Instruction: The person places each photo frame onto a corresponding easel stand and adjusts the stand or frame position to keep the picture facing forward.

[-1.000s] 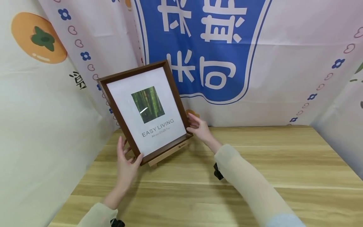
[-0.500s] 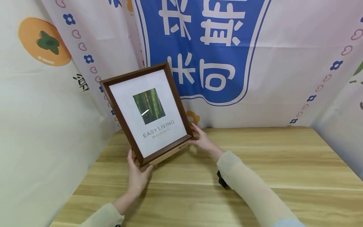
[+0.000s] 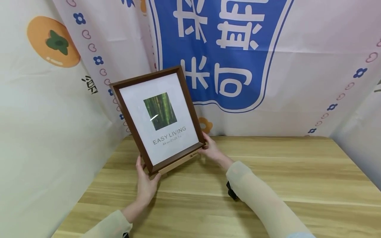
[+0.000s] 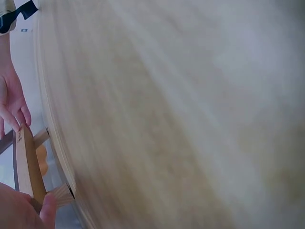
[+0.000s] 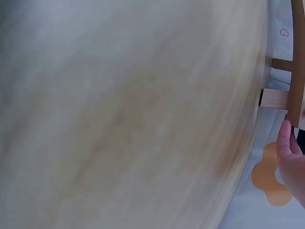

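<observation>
A brown picture frame [image 3: 160, 112] with a green bamboo print and the words "EASY LIVING" leans on a small wooden easel [image 3: 178, 162], turned at an angle on the table. My left hand [image 3: 146, 186] grips the lower left corner, thumb at the end of the easel's ledge and fingers behind the frame's edge. At the lower right corner my right hand [image 3: 214, 152] pinches the ledge's other end. The right wrist view shows that thumb [image 5: 285, 136] against the ledge [image 5: 298, 71]. In the left wrist view the easel's feet [image 4: 61, 194] meet the tabletop. The easel's back is hidden.
The wood-grain table [image 3: 244, 185] extends to the right and toward me. Behind it hangs a printed white cloth [image 3: 297, 82] with a blue panel, and another cloth wall [image 3: 59, 132] closes in on the left.
My left hand has moved right and down from the frame's side to its lower corner and the ledge. My right hand has slid down to the ledge's right end. The frame stays about in place.
</observation>
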Tool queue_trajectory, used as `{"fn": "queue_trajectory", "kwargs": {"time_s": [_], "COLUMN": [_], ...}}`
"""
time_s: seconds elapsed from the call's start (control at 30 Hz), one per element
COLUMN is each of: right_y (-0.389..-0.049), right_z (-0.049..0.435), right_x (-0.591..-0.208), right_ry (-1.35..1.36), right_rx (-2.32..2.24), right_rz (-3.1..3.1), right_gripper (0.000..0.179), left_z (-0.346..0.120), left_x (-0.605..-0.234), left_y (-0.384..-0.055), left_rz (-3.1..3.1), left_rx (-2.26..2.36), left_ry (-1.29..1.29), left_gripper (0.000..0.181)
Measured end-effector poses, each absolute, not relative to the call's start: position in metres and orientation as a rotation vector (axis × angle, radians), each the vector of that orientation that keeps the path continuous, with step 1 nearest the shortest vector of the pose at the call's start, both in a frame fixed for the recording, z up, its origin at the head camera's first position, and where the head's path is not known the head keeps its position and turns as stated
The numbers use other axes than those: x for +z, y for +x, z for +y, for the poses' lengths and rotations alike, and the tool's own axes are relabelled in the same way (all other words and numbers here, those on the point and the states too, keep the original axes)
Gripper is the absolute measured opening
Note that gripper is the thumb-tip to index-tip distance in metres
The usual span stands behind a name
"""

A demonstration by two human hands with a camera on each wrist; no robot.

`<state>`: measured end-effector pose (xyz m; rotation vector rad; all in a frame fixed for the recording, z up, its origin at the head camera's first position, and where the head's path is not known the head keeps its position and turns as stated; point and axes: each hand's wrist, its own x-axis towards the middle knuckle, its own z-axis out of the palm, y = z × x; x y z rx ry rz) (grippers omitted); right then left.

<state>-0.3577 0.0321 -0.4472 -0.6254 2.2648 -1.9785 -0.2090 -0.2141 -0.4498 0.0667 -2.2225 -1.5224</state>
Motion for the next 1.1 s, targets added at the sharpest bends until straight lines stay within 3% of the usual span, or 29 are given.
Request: {"fn": "queue_trajectory", "kwargs": {"time_s": [0.6, 1.1], "right_y": [-0.34, -0.309], "right_z": [0.058, 0.098], "right_x": [-0.446, -0.447], "right_ry": [-0.62, -0.462], "right_rx": [-1.913, -1.982], "right_rz": [2.342, 2.371], "right_gripper": [0.094, 0.096], "left_z": [-0.204, -0.179], "left_x": [-0.449, -0.45], "left_y": [-0.209, -0.214], "left_rz": [-2.374, -2.42], "left_rx": [-1.531, -1.609], "left_ry": [0.126, -0.057], "left_gripper": [0.108, 0.105]}}
